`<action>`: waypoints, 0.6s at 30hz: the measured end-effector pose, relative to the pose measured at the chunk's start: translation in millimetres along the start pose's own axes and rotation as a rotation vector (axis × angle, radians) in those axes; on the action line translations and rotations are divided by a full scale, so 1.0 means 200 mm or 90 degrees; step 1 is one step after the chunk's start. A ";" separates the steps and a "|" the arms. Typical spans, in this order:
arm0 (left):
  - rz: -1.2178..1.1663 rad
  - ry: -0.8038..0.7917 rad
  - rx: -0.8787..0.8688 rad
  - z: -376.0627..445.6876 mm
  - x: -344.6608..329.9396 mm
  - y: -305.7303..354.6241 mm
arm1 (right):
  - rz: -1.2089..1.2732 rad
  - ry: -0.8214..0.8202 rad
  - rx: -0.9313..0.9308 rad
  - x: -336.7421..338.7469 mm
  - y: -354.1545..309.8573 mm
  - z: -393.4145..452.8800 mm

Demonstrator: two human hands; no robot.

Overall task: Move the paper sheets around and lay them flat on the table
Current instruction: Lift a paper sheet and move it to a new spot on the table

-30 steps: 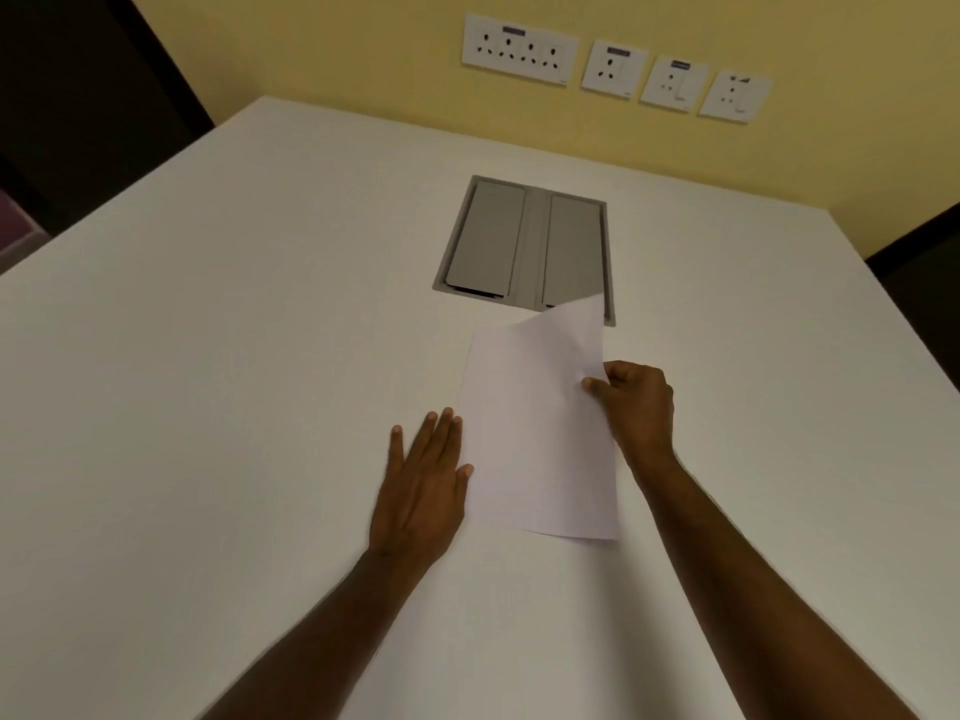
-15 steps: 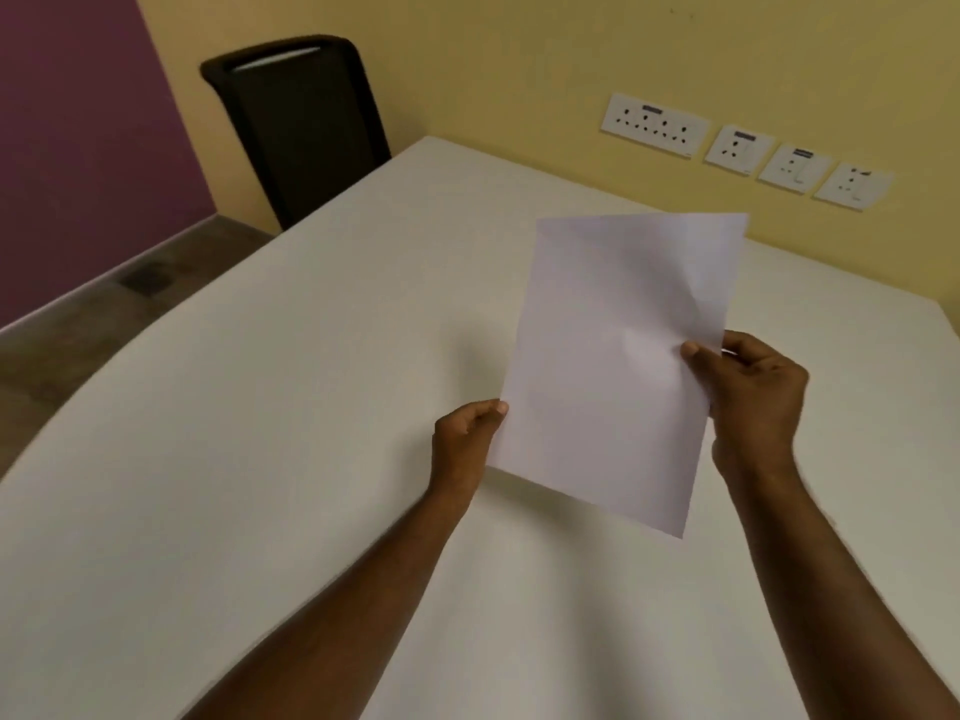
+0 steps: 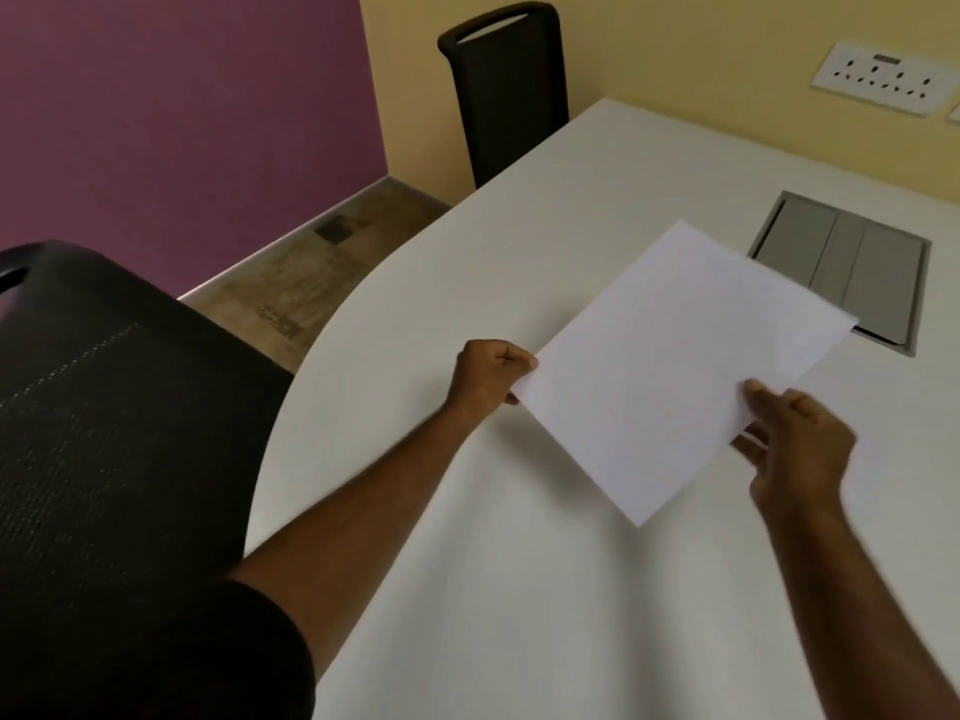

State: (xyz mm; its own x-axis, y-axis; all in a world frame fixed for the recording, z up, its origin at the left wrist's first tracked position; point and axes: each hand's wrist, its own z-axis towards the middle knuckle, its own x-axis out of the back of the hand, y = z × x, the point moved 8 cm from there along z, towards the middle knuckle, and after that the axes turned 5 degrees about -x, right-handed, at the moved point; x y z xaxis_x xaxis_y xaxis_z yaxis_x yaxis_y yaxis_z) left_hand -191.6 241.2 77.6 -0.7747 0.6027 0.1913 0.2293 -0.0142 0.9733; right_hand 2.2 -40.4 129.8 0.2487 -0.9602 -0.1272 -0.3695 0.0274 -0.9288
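A: How is the sheet (image 3: 670,366) positioned?
B: It is held above the table (image 3: 467,589), turned diagonally, its far corner overlapping the grey hatch (image 3: 857,272).
A: And the hands?
B: The left hand (image 3: 488,379) is closed on the left corner. The right hand (image 3: 795,449) is pinched on the right edge, thumb on top.

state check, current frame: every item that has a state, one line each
paper sheet: held by both hands, tilted, far corner overlapping the hatch in view
left hand: closed, pinching the sheet's left corner
right hand: gripping the sheet's right edge, thumb on top
cable hatch: flaps closed, flush in the table
table: white top, bare where visible
far chair: upright, unoccupied, at the table's far edge
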 end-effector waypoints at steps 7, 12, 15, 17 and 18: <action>0.314 0.036 -0.013 -0.03 0.50 -0.20 | -0.054 -0.028 -0.162 -0.17 0.66 -0.31; 0.451 0.027 -0.005 -0.13 0.70 -0.33 | -0.104 -0.028 -0.216 -0.27 0.97 -0.52; 0.491 0.035 -0.063 -0.21 0.74 -0.38 | -0.116 -0.021 -0.223 -0.32 1.05 -0.60; 0.502 0.029 -0.124 -0.27 0.70 -0.41 | -0.117 -0.015 -0.229 -0.33 1.08 -0.63; 0.515 -0.001 -0.142 -0.31 0.66 -0.44 | -0.119 -0.014 -0.232 -0.34 1.10 -0.64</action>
State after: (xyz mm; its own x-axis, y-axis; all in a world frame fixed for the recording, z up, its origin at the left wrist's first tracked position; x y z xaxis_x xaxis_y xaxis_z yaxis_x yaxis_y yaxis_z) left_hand -349.9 272.9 26.0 -0.4211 0.3401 0.8408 0.5921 -0.5991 0.5389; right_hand -210.9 -4.3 -20.8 0.3589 -0.9331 0.0218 -0.6075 -0.2512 -0.7535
